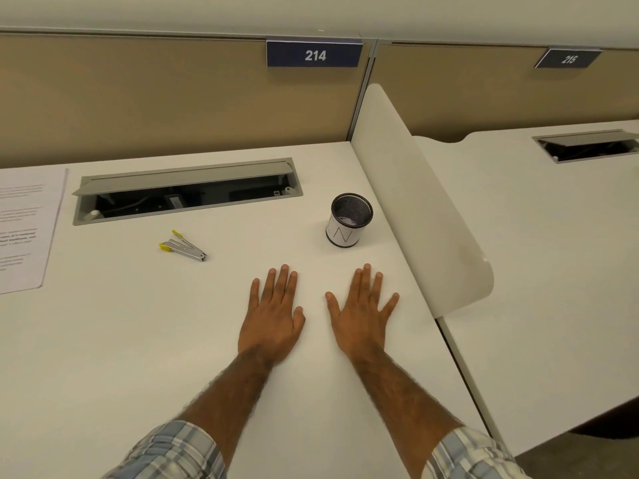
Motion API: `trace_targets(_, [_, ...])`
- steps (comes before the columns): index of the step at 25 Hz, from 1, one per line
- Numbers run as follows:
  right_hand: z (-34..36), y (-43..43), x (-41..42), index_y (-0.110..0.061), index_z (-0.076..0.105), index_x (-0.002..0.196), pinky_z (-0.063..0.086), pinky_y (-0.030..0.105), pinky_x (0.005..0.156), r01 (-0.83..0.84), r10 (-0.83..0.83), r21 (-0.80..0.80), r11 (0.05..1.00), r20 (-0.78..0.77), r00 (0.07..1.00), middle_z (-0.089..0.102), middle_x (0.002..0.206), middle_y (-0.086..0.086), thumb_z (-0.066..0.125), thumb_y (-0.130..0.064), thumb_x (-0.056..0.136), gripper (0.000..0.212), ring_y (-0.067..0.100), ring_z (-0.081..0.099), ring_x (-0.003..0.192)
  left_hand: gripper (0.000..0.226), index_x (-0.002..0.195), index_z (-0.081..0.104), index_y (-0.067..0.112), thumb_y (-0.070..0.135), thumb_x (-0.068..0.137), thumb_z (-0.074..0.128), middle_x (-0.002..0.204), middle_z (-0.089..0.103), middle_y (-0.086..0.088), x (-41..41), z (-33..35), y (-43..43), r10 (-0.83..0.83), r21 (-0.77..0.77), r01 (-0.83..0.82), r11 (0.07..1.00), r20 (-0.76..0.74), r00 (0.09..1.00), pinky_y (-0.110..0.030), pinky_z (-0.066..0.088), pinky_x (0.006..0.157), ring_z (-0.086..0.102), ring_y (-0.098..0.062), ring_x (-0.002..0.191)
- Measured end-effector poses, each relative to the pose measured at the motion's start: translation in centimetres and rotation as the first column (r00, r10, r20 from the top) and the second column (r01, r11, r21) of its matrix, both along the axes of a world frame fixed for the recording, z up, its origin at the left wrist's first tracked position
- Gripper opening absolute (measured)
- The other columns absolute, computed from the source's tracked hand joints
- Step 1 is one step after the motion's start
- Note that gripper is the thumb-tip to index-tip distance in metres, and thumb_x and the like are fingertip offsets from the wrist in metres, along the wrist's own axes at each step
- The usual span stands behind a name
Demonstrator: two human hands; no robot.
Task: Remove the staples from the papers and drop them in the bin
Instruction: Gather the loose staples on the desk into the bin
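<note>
Hands: left hand and right hand are laid flat on bench, empty.
Remover: found forward-left, nearer left hand; axis left-right, tip toward hands.
Papers: far left.

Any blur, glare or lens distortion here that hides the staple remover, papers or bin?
Head view: soft even light, no glare, faint shadows by the left hand and right hand; wide-angle lens bends the partition top; staple remover and bin sharp; papers cropped at frame edge, print blurred, staples indiscernible.

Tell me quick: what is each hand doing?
Left hand: open, flat on the desk, holding nothing.
Right hand: open, flat too, holding nothing.
</note>
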State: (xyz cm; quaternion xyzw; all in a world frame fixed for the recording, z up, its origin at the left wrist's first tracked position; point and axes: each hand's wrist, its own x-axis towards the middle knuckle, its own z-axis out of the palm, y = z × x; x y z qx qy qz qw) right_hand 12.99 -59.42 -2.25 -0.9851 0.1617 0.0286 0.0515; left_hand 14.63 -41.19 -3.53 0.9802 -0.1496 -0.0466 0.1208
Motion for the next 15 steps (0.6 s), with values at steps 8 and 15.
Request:
trace_targets(8, [-0.3, -2.1, -1.9, -0.008, -0.002, 0.158, -0.001, 0.066, 0.118, 0.085, -0.085, -0.002, 0.996, -0.063, 0.994, -0.008, 0.168, 0.005, 0.006, -0.077, 0.091, 0.097, 0.027, -0.010, 0.154, 0.071, 0.165, 0.003, 0.017, 0.043, 0.100, 0.018, 0.174, -0.003, -0.003, 0.0, -0.3, 0.1, -0.002, -0.005, 0.002, 1.000, 0.000, 1.000, -0.052, 0.004, 0.130, -0.003, -0.024, 0.160])
trace_targets(15, [0.2, -2.8, -0.2, -0.023, -0.004, 0.159, -0.005, 0.064, 0.119, -0.101, 0.098, -0.039, 0.994, -0.068, 0.993, -0.015, 0.167, 0.003, 0.011, -0.076, 0.093, 0.086, 0.027, -0.012, 0.154, 0.071, 0.165, 0.003, 0.018, 0.044, 0.100, 0.018, 0.174, -0.003, -0.002, 0.1, -0.2, 0.2, -0.002, -0.024, 0.002, 1.000, -0.002, 1.000, -0.051, 0.002, 0.129, -0.004, -0.023, 0.160])
